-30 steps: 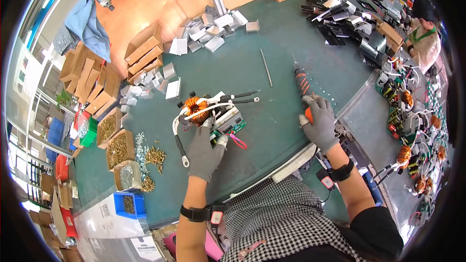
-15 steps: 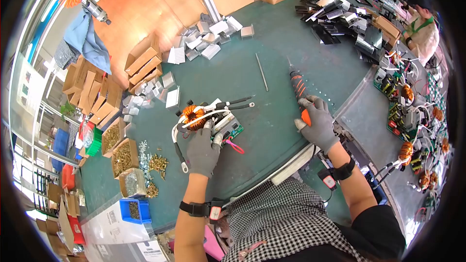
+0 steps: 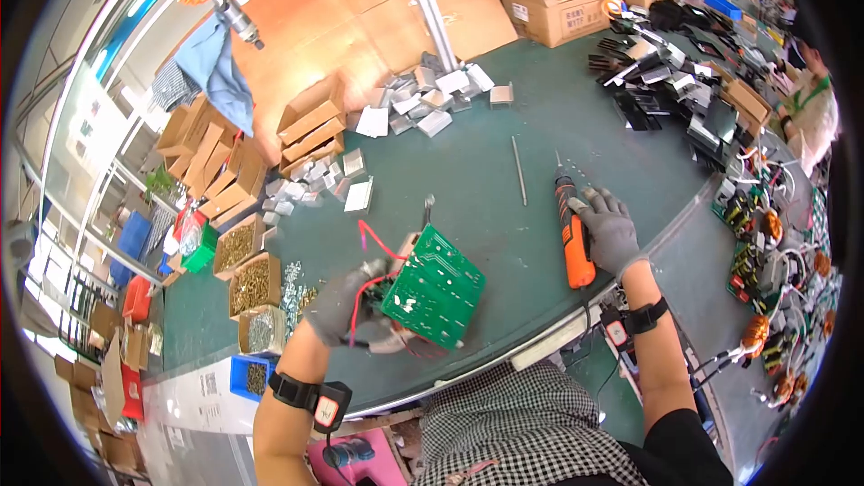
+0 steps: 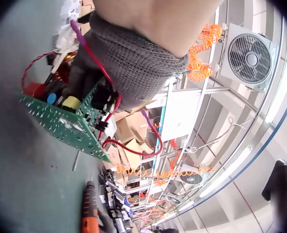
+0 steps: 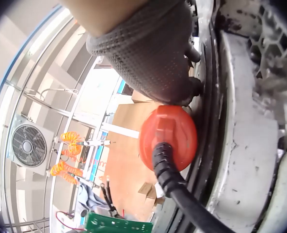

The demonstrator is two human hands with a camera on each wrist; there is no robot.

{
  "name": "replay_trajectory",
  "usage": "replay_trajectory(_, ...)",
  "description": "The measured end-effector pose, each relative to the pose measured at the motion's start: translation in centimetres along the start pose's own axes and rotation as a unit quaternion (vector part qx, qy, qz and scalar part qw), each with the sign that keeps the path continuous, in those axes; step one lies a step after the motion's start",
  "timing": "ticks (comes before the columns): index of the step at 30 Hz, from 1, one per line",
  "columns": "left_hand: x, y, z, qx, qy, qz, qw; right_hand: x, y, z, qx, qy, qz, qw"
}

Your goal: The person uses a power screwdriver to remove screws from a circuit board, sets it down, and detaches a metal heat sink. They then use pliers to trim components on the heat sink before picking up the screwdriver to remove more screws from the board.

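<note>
**Board tipped up, driver parked**

Over the green table (image 3: 486,171), your left hand (image 3: 337,306) grips the circuit board (image 3: 434,286) from beneath, solder face up, probably for checking. Your right hand (image 3: 610,232) rests loose-fingered against the orange screwdriver (image 3: 573,234), which lies flat within reach.

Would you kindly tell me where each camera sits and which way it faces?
Head: on the head, looking forward and down at the green table; left hand, right hand and forearms show.
Left wrist: on that wrist, looking along the left hand to the circuit board.
Right wrist: on that wrist, looking past the right hand at the screwdriver.
Shared: all three show the circuit board.
</note>
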State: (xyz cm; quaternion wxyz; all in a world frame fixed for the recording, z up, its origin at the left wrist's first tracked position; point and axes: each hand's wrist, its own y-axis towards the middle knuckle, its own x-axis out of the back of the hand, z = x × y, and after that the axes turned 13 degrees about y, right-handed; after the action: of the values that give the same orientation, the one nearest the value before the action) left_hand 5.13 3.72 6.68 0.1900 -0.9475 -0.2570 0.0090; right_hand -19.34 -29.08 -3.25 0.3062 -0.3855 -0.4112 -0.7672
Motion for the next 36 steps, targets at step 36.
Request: replay_trajectory(36,-4.9,-1.1,17.8,-0.033,-0.534,0.184,0.825,1.8,12.6,26.1,0.052,0.747,-0.085,0.657)
